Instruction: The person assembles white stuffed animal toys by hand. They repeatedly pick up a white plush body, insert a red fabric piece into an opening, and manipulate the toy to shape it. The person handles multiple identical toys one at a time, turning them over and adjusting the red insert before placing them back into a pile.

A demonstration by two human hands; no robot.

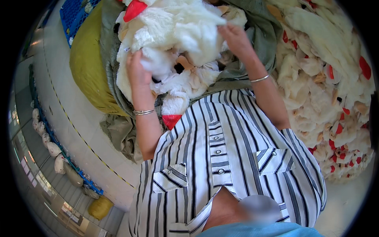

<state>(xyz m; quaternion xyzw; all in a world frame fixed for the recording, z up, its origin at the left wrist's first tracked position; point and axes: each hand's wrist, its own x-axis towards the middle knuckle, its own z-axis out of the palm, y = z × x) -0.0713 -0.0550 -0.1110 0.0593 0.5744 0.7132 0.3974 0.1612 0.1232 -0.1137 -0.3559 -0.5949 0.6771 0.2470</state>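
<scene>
A heap of white plush toy skins [173, 35] with tan, black and red patches fills an open green cloth sack [258, 59] in front of me. My left hand [139, 73] is closed on the near left edge of a fluffy white plush skin [197, 43]; its fingertips are partly sunk in the fur. At the right side of that same skin, my right hand [236, 41] pinches the fur between bent fingers. Between my hands the white fur is smeared by motion. A red tip [171, 120] pokes out of the heap close to my striped shirt.
A large pile of similar plush skins [308, 83] with red pieces covers the right side. Left of the sack bulges an olive-yellow bag [89, 67]. Farther left, a blue rack [89, 183] holds several stuffed bags along the floor. A blue plastic crate [73, 17] stands top left.
</scene>
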